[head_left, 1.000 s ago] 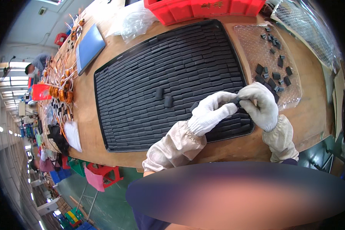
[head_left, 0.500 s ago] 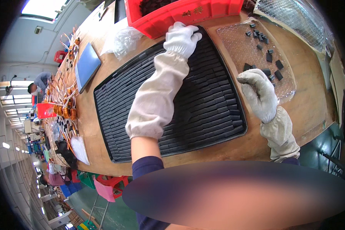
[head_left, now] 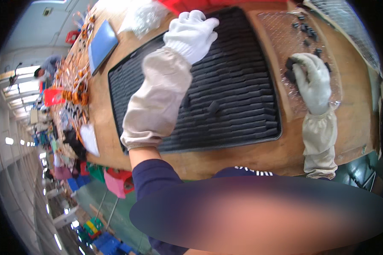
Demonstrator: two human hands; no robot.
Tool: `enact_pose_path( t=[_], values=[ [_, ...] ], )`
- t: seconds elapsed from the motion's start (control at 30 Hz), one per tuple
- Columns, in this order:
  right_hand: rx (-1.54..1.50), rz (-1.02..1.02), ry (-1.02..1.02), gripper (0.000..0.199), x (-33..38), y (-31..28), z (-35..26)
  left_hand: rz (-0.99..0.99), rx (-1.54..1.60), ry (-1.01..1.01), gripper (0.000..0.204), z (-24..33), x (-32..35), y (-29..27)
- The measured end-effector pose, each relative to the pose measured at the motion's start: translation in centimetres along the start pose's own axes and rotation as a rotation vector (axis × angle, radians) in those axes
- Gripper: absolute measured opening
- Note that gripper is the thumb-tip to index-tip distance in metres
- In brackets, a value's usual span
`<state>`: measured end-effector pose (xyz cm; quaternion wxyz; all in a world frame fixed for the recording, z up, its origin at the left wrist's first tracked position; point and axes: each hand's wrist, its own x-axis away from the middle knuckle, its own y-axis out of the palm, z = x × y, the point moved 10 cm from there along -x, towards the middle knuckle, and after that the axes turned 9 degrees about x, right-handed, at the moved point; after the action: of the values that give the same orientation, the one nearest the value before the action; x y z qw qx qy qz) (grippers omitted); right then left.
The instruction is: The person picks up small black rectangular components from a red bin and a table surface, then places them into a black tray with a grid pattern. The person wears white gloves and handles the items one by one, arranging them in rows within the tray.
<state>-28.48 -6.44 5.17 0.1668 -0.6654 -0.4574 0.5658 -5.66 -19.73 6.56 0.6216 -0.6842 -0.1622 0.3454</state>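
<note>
My left hand [head_left: 191, 32], in a white glove and beige sleeve, is over the far part of a black tray [head_left: 280, 127]. Its fingers are loosely spread, and nothing shows in them. Close-set rows of small black strip-like pieces [head_left: 238, 91] fill the tray, and one loose black piece [head_left: 213, 107] lies on top of them. On the right, my gloved right hand [head_left: 315, 80] is over a bubble-wrap sheet [head_left: 276, 38], fingers curled around small black blocks [head_left: 290, 76] at its fingertips. The palm side of that hand is hidden.
A red bin [head_left: 191, 5] stands behind the tray. More small black pieces [head_left: 309, 30] lie on the sheet. Clear plastic bag [head_left: 144, 19], blue panel [head_left: 103, 44] and wired copper coils [head_left: 81, 91] are to the left. A person [head_left: 51, 66] is at the far left.
The view has shifted, so the red bin shows less. My left hand has drawn back slightly from the tray's far edge. My right hand has moved onto the black pieces on the sheet.
</note>
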Motion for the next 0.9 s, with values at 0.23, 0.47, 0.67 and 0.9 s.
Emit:
enact_pose_path(
  t=[0.23, 0.47, 0.67, 0.9],
  values=[
    [0.104, -0.039, 0.016, 0.021, 0.4, 0.8, 1.2, -0.308, 0.413, -0.439, 0.028, -3.7, 14.1, -1.4],
    [0.217, 0.035, 0.035, 0.016, -0.3, 0.2, 2.4, -0.018, 0.26, -0.52, 0.044, -4.1, 20.2, 1.6],
    [0.298, -0.032, 0.026, 0.017, 0.9, 0.7, 3.7, -0.07, 0.435, -0.667, 0.04, -4.8, 20.5, 2.8],
    [0.479, -0.13, 0.005, 0.019, 1.5, 2.6, 4.1, 0.015, 0.548, -0.571, 0.02, -3.9, 16.9, -0.6]
  ],
)
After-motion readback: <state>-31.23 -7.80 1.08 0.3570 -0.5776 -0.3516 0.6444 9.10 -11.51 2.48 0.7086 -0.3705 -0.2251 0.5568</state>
